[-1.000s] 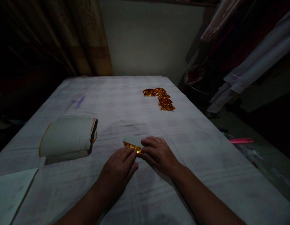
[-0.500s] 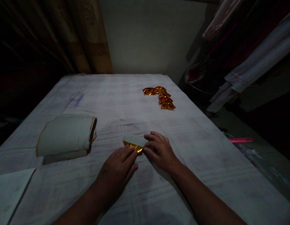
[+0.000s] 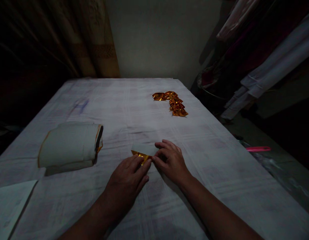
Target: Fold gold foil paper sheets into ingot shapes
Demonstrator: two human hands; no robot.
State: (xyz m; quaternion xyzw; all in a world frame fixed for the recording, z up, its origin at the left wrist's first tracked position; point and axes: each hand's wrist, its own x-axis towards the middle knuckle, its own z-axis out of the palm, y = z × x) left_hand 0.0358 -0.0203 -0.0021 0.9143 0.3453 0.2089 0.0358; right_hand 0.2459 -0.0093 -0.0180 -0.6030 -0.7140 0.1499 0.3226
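A small sheet of gold foil paper (image 3: 140,155), pale on its back, lies partly folded on the tabletop in front of me. My left hand (image 3: 128,175) rests on its near gold edge with the fingers stretched out and pressing down, covering part of the foil. At the sheet's right corner, my right hand (image 3: 171,162) pinches the paper between thumb and fingertips. The fingertips of both hands nearly meet there. Farther off to the right sit several folded gold foil pieces (image 3: 176,104) in a bent row.
To the left is a thick, folded-over stack of pale sheets (image 3: 68,146) with gold edges. A white sheet (image 3: 11,203) lies at the near left corner of the cloth-covered table (image 3: 114,100). Hanging clothes (image 3: 266,70) and a pink handle (image 3: 258,149) are beyond the right edge.
My left fingers have slid slightly right along the gold edge, towards the right corner, and less gold shows. The right hand stays at that corner, nearly unmoved.
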